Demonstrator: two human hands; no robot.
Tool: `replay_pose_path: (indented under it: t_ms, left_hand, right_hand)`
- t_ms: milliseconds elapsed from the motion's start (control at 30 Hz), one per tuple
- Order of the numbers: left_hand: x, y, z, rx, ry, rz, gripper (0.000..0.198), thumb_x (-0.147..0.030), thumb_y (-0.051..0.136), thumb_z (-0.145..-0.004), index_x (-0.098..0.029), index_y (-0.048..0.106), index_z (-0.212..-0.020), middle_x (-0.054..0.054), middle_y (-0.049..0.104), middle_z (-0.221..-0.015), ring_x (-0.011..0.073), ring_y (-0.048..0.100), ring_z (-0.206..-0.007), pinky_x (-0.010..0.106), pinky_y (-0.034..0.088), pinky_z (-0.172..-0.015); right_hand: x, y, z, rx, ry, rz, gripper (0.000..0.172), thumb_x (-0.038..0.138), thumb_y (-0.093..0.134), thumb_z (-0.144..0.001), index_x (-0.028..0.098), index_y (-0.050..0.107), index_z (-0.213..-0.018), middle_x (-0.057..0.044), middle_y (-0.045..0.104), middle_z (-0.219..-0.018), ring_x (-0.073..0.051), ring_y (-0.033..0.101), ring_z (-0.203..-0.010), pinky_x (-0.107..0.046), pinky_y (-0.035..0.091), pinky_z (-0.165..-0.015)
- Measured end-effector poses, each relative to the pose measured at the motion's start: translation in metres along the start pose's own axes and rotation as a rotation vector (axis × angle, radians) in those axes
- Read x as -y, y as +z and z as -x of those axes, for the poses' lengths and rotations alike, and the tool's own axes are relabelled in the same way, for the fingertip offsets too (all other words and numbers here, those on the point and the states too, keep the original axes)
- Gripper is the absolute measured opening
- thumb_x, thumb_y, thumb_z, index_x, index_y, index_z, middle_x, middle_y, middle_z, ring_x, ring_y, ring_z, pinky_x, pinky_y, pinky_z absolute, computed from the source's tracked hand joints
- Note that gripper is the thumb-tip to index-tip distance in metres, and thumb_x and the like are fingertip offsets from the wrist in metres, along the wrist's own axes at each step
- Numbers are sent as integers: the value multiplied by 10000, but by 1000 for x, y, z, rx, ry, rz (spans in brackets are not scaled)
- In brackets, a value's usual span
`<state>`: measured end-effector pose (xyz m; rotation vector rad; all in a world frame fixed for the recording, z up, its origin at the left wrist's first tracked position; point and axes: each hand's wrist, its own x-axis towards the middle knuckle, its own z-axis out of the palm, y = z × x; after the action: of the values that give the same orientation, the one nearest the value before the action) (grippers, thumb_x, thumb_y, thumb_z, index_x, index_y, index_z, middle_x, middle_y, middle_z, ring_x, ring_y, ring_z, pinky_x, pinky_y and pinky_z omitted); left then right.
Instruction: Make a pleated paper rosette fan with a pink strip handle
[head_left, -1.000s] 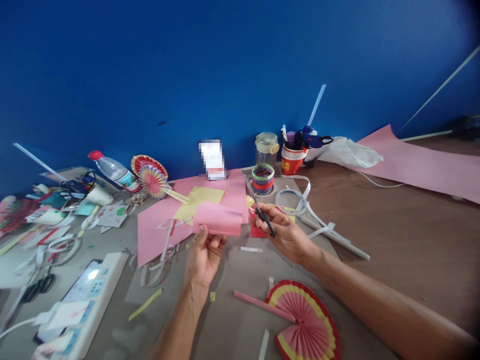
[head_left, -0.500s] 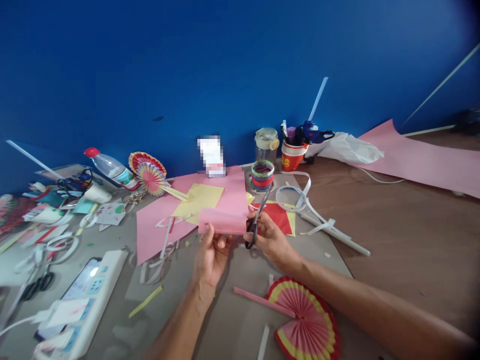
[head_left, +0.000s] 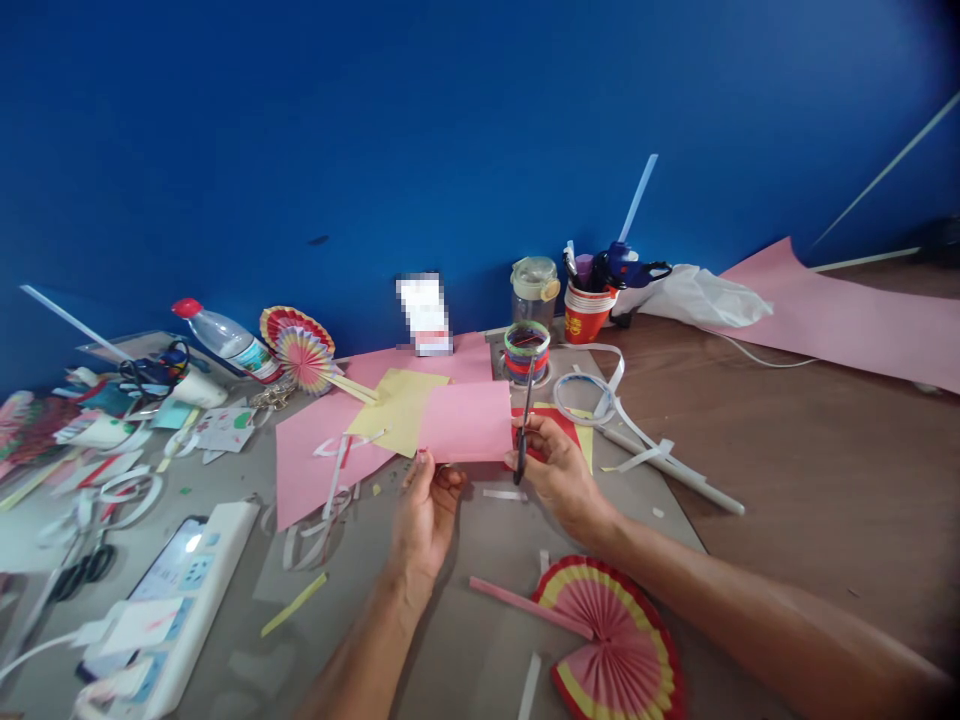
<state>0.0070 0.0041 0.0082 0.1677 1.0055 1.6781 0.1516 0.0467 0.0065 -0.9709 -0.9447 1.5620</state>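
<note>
your left hand (head_left: 424, 505) pinches pink sheet (head_left: 465, 420) at bottom edge; right hand (head_left: 555, 470) closed round scissors (head_left: 523, 420), blades at sheet's right edge; looks like cutting step; next calls for taut sheet, square blades

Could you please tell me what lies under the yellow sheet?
A large pink sheet lies under the yellow sheet; the held pink paper hides its right corner.

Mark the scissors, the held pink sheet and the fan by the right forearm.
scissors (head_left: 525, 410), head view, middle of the blades.
pink sheet (head_left: 466, 420), head view, sheet centre.
paper fan (head_left: 609, 635), head view, pleated face.
</note>
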Motion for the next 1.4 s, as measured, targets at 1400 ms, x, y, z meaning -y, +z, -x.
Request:
replay_pose_path:
  t_ms: [1400]
  left_hand:
    - [-16,-24,-17,73,807,-1089,157,-356,663,-758,-216,667,-685,63,655,-911,201,580,-875,261,448,-747]
  right_hand:
    - [13,-14,-7,13,-180,-16,375,214,735,-609,240,551,-935,18,622,-795,-145,585,-753,-262,492,-657]
